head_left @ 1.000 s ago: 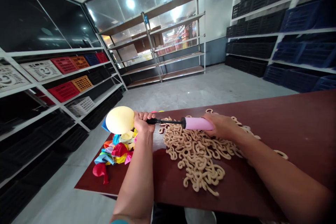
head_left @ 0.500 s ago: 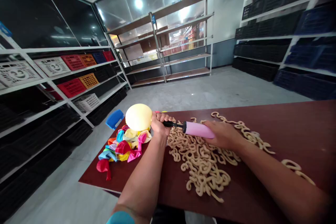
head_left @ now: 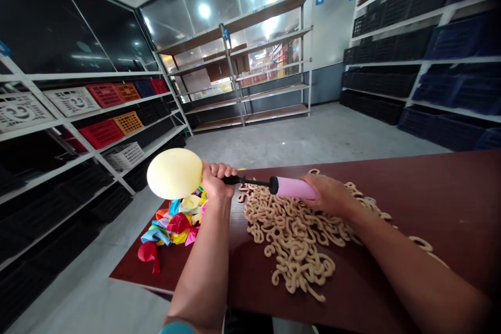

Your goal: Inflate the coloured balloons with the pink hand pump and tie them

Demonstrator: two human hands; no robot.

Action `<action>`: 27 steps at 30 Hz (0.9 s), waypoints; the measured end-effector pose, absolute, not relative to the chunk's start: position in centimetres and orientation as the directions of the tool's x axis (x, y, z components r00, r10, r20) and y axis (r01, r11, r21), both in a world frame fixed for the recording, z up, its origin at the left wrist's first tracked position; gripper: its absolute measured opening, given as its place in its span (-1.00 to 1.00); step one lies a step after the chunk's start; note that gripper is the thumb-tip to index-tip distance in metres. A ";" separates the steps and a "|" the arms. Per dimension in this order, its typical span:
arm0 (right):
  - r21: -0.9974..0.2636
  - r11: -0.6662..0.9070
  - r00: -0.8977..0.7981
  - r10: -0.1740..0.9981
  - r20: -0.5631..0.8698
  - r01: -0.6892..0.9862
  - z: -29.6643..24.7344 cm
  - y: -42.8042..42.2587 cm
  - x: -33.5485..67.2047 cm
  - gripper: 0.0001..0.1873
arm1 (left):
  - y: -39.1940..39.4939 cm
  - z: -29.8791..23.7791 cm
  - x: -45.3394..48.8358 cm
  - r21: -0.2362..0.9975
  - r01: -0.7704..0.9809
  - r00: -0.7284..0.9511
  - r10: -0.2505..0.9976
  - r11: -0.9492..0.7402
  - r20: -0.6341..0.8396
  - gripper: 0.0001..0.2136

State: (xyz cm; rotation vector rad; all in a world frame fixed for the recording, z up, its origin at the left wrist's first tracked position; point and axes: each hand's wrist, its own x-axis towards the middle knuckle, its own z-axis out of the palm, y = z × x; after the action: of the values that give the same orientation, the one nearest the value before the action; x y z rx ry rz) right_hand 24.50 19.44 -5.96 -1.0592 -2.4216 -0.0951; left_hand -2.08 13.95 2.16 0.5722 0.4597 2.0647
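A pale yellow balloon [head_left: 175,173], partly inflated, sticks out to the left of my left hand [head_left: 218,180]. That hand is closed around the black end of a hand balloon pump and the balloon's neck, which its fingers hide. Between my hands the pump's black rod shows, drawn out of the barrel. My right hand [head_left: 331,195] wraps round the pink barrel of the balloon pump [head_left: 291,188]. Below and left of my left hand lies a heap of limp coloured balloons [head_left: 178,223]. Under the pump spreads a pile of beige, curled, rope-like pieces [head_left: 293,229].
The dark red table [head_left: 438,193] carries both piles; its left corner juts over grey floor. Shelves with coloured crates [head_left: 104,133] stand at the left, a shelving rack [head_left: 270,112] at the back, and shelves of dark crates [head_left: 450,83] at the right.
My left hand has moved left, away from the right, and more of the pump's rod shows. The yellow balloon looks larger. The view has shifted slightly.
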 end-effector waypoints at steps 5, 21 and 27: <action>-0.095 0.660 -0.540 0.682 0.494 0.746 -6.6 20.8 26.3 -0.65 | 13.7 2.4 -3.6 0.500 -0.660 -0.522 0.821 -0.561 0.233 -0.53; -0.029 0.699 -0.575 0.611 0.545 0.715 -6.5 19.0 23.7 -0.63 | 15.6 -1.9 3.1 0.528 -0.737 -0.364 0.906 -0.422 0.215 -0.53; -0.052 0.678 -0.549 0.635 0.543 0.733 -6.5 19.6 24.3 -0.60 | 15.6 0.1 1.3 0.561 -0.686 -0.442 0.878 -0.464 0.186 -0.53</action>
State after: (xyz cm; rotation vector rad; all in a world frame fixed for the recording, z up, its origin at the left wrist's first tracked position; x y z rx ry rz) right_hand 24.32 19.64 -6.55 -1.0534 -2.3591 -0.2452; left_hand 1.31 15.56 0.07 0.5672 0.5062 2.0140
